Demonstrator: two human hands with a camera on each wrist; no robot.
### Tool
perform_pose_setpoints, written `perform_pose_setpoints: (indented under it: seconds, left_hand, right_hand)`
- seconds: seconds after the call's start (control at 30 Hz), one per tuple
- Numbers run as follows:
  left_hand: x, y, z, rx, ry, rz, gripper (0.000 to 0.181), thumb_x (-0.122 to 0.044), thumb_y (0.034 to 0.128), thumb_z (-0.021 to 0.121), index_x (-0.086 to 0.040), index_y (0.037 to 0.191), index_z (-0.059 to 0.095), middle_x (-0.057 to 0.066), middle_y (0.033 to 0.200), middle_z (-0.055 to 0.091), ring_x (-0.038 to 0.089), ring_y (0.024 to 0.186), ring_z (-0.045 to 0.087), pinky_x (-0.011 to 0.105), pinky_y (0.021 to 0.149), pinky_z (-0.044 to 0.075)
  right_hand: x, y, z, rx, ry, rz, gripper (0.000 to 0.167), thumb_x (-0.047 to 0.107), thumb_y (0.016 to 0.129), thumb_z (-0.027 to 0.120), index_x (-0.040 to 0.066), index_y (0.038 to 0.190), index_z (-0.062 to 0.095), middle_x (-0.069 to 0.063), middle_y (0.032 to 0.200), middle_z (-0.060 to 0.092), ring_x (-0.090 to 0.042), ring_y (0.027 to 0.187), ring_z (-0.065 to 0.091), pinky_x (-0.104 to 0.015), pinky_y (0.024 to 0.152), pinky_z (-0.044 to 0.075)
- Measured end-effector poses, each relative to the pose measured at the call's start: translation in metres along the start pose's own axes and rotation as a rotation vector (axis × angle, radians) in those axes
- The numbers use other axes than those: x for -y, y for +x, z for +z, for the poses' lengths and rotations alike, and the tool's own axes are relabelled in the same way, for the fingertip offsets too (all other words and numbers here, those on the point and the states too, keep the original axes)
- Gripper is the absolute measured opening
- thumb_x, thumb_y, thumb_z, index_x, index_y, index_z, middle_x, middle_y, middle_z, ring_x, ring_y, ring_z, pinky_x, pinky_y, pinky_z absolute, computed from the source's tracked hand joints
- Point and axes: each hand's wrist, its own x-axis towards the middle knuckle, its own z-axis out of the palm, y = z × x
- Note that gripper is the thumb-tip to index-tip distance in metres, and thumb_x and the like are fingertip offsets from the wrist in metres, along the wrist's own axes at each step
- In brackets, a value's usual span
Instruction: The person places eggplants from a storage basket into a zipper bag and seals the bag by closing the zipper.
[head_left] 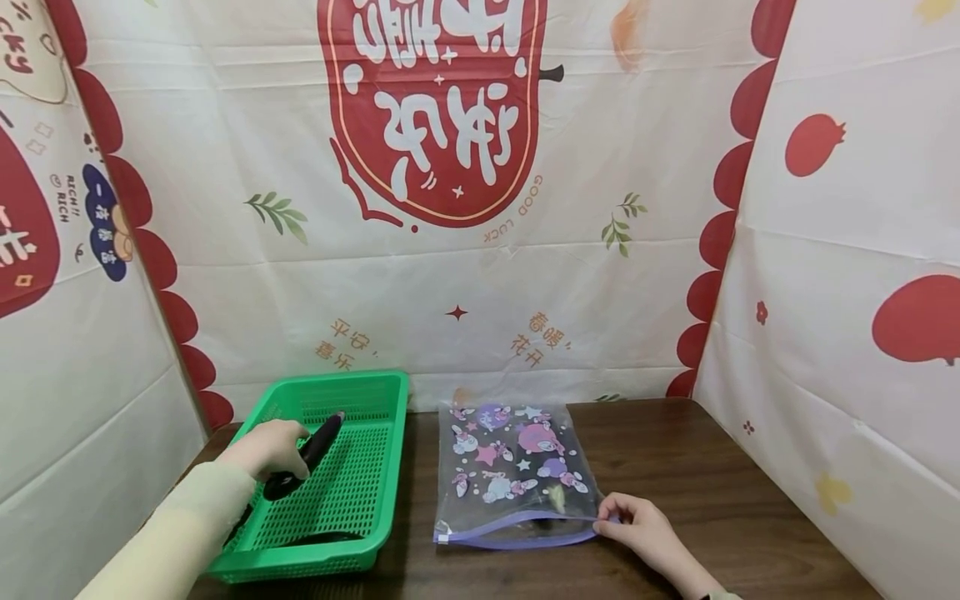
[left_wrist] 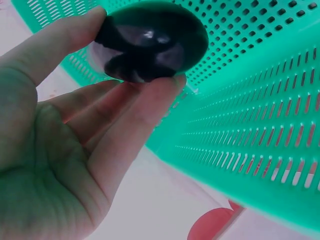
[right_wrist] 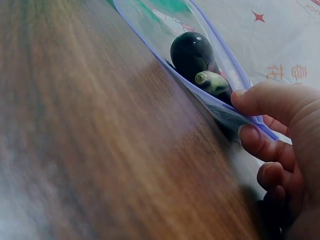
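Over the green basket (head_left: 386, 500), the left hand (head_left: 268, 450) grips a dark eggplant (head_left: 322, 442); in the left wrist view, thumb and fingers hold the eggplant (left_wrist: 152, 42) by its sides. More dark items (head_left: 326, 538) lie low in the basket. The clear printed zip bag (head_left: 517, 458) lies on the table, its purple-edged mouth parted. At the mouth's right end, the right hand (head_left: 645, 533) pinches the edge. Through the right wrist view, a dark round eggplant end (right_wrist: 191, 52) and a green stem end (right_wrist: 212, 82) show inside the bag, near the right hand (right_wrist: 280, 135).
The dark wood table (head_left: 675, 467) carries the basket at left and the bag at centre. Printed white cloth (head_left: 450, 283) stands behind the table and along both sides. The basket's raised rim is close to the bag's left side.
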Motion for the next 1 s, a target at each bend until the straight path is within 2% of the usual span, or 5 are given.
perform_pose_setpoints:
  seconds: [0.13, 0.33, 0.5, 0.8, 1.0]
  left_hand:
    - [0.000, -0.003, -0.006, -0.010, 0.001, 0.018, 0.067, -0.012, 0.0741, 0.078, 0.010, 0.131, 0.051, 0.029, 0.120, 0.055, 0.020, 0.062, 0.058, 0.035, 0.046, 0.048]
    - [0.001, -0.006, -0.013, -0.014, -0.013, 0.006, 0.070, -0.012, 0.0744, 0.077, 0.010, 0.134, 0.048, 0.031, 0.124, 0.051, 0.020, 0.066, 0.058, 0.035, 0.048, 0.051]
    - [-0.003, -0.012, -0.018, -0.011, 0.001, 0.014, 0.068, -0.013, 0.0762, 0.076, 0.012, 0.133, 0.048, 0.031, 0.123, 0.052, 0.019, 0.056, 0.057, 0.035, 0.047, 0.050]
    - [-0.012, -0.018, -0.023, -0.023, 0.010, 0.047, 0.047, -0.014, 0.0759, 0.076, 0.009, 0.114, 0.063, 0.011, 0.089, 0.060, 0.018, 0.054, 0.059, 0.034, 0.046, 0.050]
    - [-0.017, -0.021, -0.022, -0.035, 0.016, 0.063, 0.042, -0.015, 0.0741, 0.077, 0.005, 0.109, 0.066, 0.008, 0.081, 0.060, 0.017, 0.051, 0.058, 0.033, 0.045, 0.048]
  right_hand:
    - [0.001, 0.001, -0.001, -0.009, -0.006, -0.012, 0.017, 0.018, 0.078, 0.078, 0.016, 0.077, 0.061, 0.007, 0.063, 0.049, -0.005, 0.057, 0.045, -0.024, 0.056, 0.037]
    - [0.001, 0.002, -0.001, -0.004, -0.025, 0.022, 0.017, 0.020, 0.078, 0.078, 0.017, 0.077, 0.061, 0.008, 0.062, 0.048, -0.005, 0.057, 0.044, -0.024, 0.056, 0.037]
    - [0.000, 0.001, -0.001, 0.006, -0.030, 0.024, 0.017, 0.021, 0.079, 0.077, 0.016, 0.078, 0.061, 0.007, 0.062, 0.048, -0.005, 0.056, 0.044, -0.025, 0.055, 0.037]
    - [-0.001, 0.000, -0.002, 0.013, -0.028, 0.042, 0.018, 0.022, 0.079, 0.077, 0.015, 0.078, 0.061, 0.006, 0.062, 0.048, -0.005, 0.056, 0.044, -0.025, 0.056, 0.037]
    - [-0.001, 0.002, -0.001, 0.011, -0.027, 0.033, 0.017, 0.021, 0.079, 0.077, 0.016, 0.078, 0.061, 0.007, 0.063, 0.049, -0.006, 0.057, 0.045, -0.025, 0.057, 0.037]
